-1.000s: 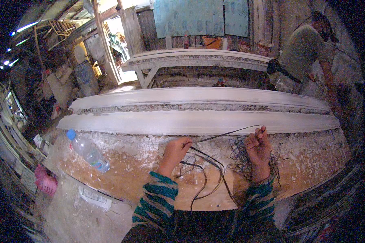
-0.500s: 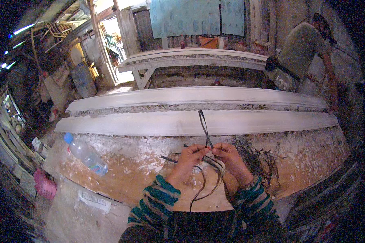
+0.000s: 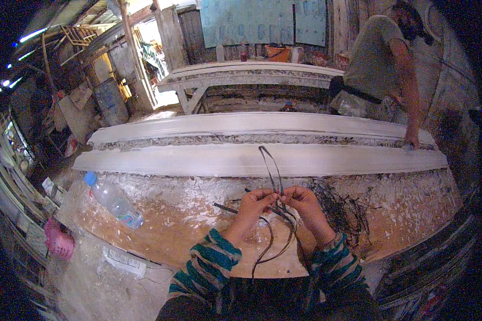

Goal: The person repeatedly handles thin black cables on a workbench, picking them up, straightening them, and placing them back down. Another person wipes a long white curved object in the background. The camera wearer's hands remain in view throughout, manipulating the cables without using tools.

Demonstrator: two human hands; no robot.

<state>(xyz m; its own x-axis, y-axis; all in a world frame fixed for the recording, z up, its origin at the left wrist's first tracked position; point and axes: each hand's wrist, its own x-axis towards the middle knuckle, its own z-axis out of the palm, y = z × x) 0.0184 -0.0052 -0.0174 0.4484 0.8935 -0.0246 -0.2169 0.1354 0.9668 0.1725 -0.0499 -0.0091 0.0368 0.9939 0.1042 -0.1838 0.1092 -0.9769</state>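
Observation:
Both of my hands are pinched together over the middle of a worktable, fingertips nearly touching. They grip a thin, dark, flat cord (image 3: 226, 208). My left hand (image 3: 253, 206) pinches it between thumb and forefinger, and my right hand (image 3: 306, 207) does likewise just beside. A narrow loop of the cord stands up beyond my fingertips, against the white board. Other lengths curve down below my hands toward the table's near edge, and dark ends stick out left of my left hand. Right of my right hand lies a tangled heap of black strands (image 3: 352, 211).
Two long white boards (image 3: 198, 160) lie across the table (image 3: 166, 235). A clear plastic bottle with a blue cap (image 3: 111, 197) lies on the left. A pink basket (image 3: 59, 241) is left of the table. At the far right a person (image 3: 375, 59) bends, one hand on the farther board.
The cord's loop above my fingertips has opened wider, while my hands have barely moved. The person at the right has shifted left, their hand now farther in along the board.

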